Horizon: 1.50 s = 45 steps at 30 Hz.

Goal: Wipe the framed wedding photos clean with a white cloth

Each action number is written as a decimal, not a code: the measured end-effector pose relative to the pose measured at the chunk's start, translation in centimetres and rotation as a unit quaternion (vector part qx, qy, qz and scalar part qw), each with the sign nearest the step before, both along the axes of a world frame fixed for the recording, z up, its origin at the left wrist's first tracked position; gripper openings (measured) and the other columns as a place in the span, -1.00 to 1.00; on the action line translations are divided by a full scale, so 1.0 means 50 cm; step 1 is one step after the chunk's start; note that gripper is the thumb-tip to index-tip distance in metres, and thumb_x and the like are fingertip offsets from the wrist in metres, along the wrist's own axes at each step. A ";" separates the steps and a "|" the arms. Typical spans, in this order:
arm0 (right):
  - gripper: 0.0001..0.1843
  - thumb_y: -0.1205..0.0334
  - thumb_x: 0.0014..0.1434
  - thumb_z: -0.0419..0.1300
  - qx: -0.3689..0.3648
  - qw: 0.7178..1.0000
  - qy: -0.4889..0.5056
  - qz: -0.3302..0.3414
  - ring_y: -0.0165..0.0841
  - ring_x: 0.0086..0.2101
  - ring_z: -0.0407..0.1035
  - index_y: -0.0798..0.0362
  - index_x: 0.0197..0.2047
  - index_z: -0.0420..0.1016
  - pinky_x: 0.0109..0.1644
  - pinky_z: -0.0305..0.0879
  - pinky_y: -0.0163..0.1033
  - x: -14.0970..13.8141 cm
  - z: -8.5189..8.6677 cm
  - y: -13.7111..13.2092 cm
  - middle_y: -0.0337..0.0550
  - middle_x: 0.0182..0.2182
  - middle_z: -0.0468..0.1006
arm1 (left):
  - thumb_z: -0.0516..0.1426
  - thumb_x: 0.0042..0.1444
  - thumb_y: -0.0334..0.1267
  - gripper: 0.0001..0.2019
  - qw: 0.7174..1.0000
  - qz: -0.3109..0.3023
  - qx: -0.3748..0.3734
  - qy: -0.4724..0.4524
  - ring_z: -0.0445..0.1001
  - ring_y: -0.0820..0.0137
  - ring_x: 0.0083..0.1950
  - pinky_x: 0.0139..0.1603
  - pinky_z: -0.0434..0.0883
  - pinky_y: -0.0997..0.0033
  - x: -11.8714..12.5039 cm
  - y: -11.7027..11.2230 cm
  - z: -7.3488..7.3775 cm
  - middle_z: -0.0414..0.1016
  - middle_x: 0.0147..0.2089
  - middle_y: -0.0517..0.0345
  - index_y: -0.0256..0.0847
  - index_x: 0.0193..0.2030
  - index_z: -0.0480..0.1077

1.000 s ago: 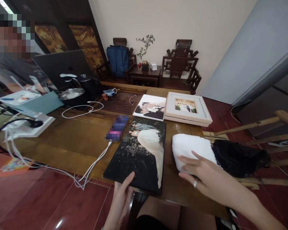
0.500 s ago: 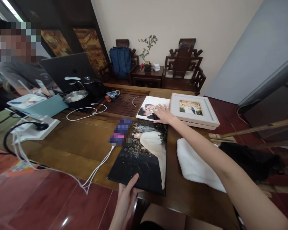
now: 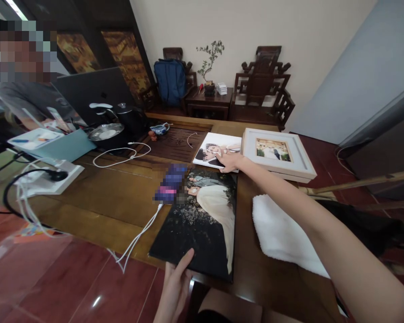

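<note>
A large dark photo print [image 3: 202,224] of a couple lies flat at the near edge of the wooden table [image 3: 114,197]. My left hand [image 3: 177,285] grips its near edge, thumb on top. My right hand [image 3: 229,161] reaches far across, fingers curled on the near right corner of a smaller white photo print [image 3: 215,148]. A white picture frame [image 3: 278,152] lies just right of that print. A white fluffy towel [image 3: 279,231] lies under my right forearm.
A phone [image 3: 171,181] on a white cable lies left of the dark print. Kettle, metal bowl [image 3: 106,131], laptop and power strip [image 3: 50,179] fill the left side, where another person sits. A black cloth [image 3: 366,224] lies right of the towel. Wooden chairs stand behind.
My right hand left the white towel and stretched forward to the smaller white print, where its fingers have now curled on the corner. My left hand has stayed on the dark print.
</note>
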State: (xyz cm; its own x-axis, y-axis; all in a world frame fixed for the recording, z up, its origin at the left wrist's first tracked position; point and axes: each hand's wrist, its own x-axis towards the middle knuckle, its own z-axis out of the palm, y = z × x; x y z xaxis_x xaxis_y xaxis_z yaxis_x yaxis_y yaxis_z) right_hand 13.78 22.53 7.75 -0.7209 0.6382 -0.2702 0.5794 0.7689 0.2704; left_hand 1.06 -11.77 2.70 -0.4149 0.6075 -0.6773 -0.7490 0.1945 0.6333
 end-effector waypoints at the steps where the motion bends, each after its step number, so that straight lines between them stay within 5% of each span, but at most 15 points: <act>1: -0.12 0.01 0.09 0.17 0.003 1.000 0.002 0.005 0.16 0.15 0.17 0.41 0.30 -0.01 0.13 0.15 0.15 -0.003 0.001 -0.002 0.54 0.22 0.13 | 0.13 0.05 -0.63 -0.53 1.000 -0.001 0.003 -0.001 0.58 0.38 -0.12 -0.09 0.54 0.47 0.000 0.001 0.001 0.58 -0.08 0.12 -0.12 0.06 0.34; 7: -0.23 0.19 0.08 0.13 0.038 0.999 0.035 0.001 0.11 0.12 0.21 0.45 0.27 0.03 0.19 0.07 0.14 -0.009 0.015 -0.004 0.49 0.20 0.17 | 0.18 0.01 -0.59 -0.56 1.000 -0.001 0.008 0.005 0.59 0.33 -0.14 -0.12 0.55 0.44 0.005 0.007 0.002 0.60 -0.17 0.11 -0.14 0.02 0.36; 15: -0.30 0.52 0.09 -0.08 0.102 0.989 0.094 -0.046 0.07 0.09 0.25 0.28 0.32 -0.02 -0.01 0.30 0.08 0.004 0.021 -0.012 0.36 0.20 0.21 | 0.33 -0.16 -0.47 -0.56 0.995 -0.018 0.099 0.013 0.59 0.35 -0.25 -0.27 0.56 0.44 0.004 0.009 0.002 0.59 -0.22 0.13 -0.21 -0.09 0.40; 25: -0.32 0.59 0.12 -0.19 0.148 0.980 0.128 -0.022 0.07 0.17 0.13 0.27 0.34 -0.04 0.09 0.19 0.14 0.011 0.031 -0.040 0.32 0.28 0.10 | 0.33 -0.15 -0.43 -0.61 0.990 -0.037 0.134 0.024 0.56 0.34 -0.19 -0.32 0.57 0.42 0.006 0.058 -0.004 0.56 -0.17 0.11 -0.21 -0.13 0.39; 37: -0.28 0.61 0.10 -0.18 0.166 0.971 0.174 0.002 0.09 0.20 0.05 0.25 0.36 -0.05 0.12 0.14 0.16 0.016 0.071 -0.056 0.28 0.29 0.08 | 0.32 -0.14 -0.44 -0.61 0.974 -0.100 0.201 0.006 0.56 0.39 -0.23 -0.14 0.52 0.33 -0.011 0.195 0.027 0.57 -0.24 0.20 -0.16 -0.13 0.40; 45: -0.37 0.58 0.19 -0.24 0.184 0.973 0.141 0.006 0.07 0.20 0.08 0.29 0.33 -0.03 0.08 0.21 0.15 0.019 0.074 -0.064 0.36 0.27 0.09 | 0.32 -0.16 -0.46 -0.63 0.962 -0.127 0.240 0.005 0.55 0.41 -0.30 -0.06 0.48 0.20 -0.010 0.287 0.019 0.57 -0.29 0.23 -0.17 -0.18 0.37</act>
